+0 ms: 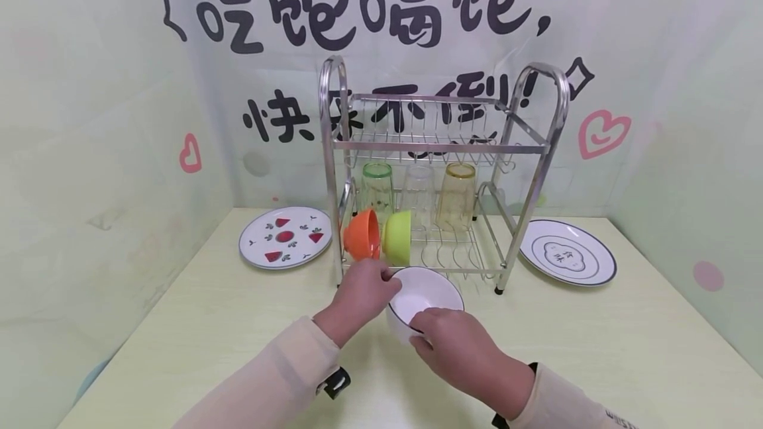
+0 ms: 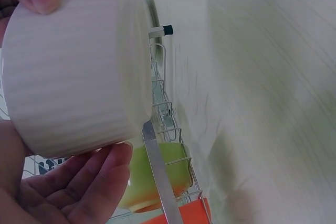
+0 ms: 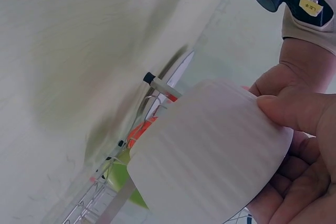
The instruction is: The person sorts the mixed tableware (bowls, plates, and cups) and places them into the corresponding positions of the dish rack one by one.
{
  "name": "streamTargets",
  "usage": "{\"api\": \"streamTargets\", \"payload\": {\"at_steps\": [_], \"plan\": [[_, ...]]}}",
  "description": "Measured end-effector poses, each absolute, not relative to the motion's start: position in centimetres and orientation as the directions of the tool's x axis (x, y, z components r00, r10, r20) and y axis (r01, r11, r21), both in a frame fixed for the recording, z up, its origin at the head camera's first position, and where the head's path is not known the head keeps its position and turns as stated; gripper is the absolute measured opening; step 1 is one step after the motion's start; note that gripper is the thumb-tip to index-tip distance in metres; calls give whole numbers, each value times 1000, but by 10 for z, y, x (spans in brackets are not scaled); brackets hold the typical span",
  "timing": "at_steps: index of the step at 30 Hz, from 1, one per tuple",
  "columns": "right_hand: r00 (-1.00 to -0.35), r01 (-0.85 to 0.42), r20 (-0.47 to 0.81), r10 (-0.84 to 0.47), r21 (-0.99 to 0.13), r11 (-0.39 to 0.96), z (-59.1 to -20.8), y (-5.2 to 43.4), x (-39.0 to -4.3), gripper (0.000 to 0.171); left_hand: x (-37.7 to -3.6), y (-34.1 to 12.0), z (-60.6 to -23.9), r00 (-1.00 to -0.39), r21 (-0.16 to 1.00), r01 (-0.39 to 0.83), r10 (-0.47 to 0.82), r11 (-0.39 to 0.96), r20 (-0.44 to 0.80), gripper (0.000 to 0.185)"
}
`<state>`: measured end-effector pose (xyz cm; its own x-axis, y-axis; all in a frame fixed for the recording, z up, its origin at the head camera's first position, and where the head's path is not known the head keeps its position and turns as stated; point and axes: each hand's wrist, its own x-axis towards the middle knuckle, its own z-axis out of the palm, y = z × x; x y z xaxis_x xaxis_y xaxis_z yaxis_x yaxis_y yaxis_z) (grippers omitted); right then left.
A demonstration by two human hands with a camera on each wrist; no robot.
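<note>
Sleeves (image 1: 256, 382) reach over the table (image 1: 179, 330), where the right hand (image 1: 461, 349) pinches the near rim of the white bowl (image 1: 435, 288), thumb outside, and the left hand (image 1: 363, 294) grips its left rim, just in front of the rack (image 1: 438, 148). A low swing could knock its base against the rack, and a slack pinch could drop it; crowding might nudge the green bowl (image 1: 398, 237). That one and the orange bowl (image 1: 359, 236) lie sideways in the rack, before three glasses (image 1: 456, 200). Only fingers show inside the white bowl.
</note>
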<state>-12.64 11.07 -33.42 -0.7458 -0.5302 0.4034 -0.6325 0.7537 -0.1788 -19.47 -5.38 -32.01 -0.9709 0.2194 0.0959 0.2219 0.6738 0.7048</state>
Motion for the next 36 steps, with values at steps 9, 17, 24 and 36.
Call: {"api": "streamTargets", "payload": {"at_steps": [9, 17, 24, 36], "plan": [[-762, -622, 402, -508, -237, 746, -332, 115, -129, 11, -194, -54, -316, -970, 740, 228, 212, 633, 117, 13], [-796, -596, 388, -466, -363, 717, -329, 123, -134, 8, -195, -58, -314, -958, 756, 287, 203, 588, 205, 14], [-853, -521, 333, -401, -533, 666, -321, 133, -141, 7, -197, -63, -314, -959, 778, 284, 162, 560, 233, 13], [-933, -353, 241, -269, -760, 546, -317, 147, -162, 9, -201, -73, -311, -969, 815, 237, 72, 528, 235, 24]]}}
